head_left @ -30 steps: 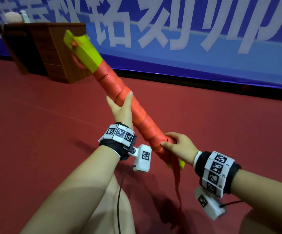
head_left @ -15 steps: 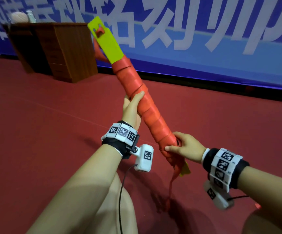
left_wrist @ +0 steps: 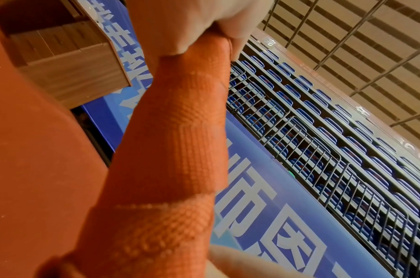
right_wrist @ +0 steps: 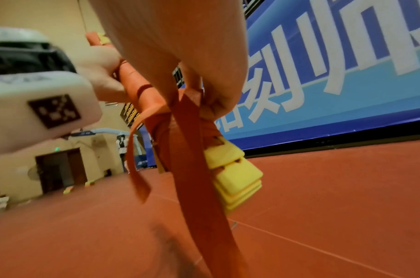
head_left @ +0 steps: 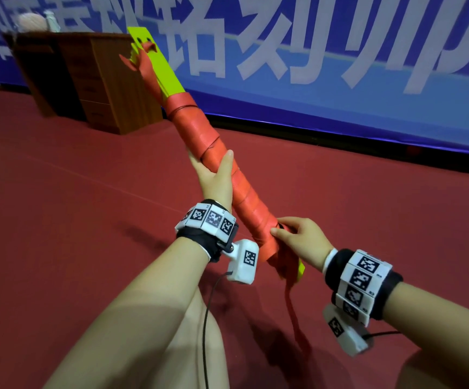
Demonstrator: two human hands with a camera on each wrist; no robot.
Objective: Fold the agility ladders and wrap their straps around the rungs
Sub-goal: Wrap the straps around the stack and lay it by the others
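A folded agility ladder (head_left: pixel 222 175) is a stack of yellow rungs (head_left: pixel 158 66) wound along most of its length in orange strap (left_wrist: pixel 180 131). It slants from upper left down to the lower middle. My left hand (head_left: pixel 216 175) grips the bundle at its middle, thumb over the top. My right hand (head_left: pixel 297 237) pinches the strap at the lower end, where the yellow rung ends (right_wrist: pixel 233 173) stick out. A loose strap tail (head_left: pixel 295 310) hangs below my right hand, and a shorter tail (right_wrist: pixel 137 180) dangles beside it. More strap ends (head_left: pixel 143 60) poke out at the top.
Red sports floor (head_left: pixel 59 220) lies all around. A wooden cabinet (head_left: pixel 98 80) stands at the back left against a blue banner wall (head_left: pixel 340 66). My bare knee (head_left: pixel 188 346) is below the left forearm. Railed blue seating (left_wrist: pixel 323 131) rises behind the banner.
The bundle has tipped more upright, its yellow top end swinging right and up. My right hand has shifted slightly on the strap at the lower end; my left keeps its grip.
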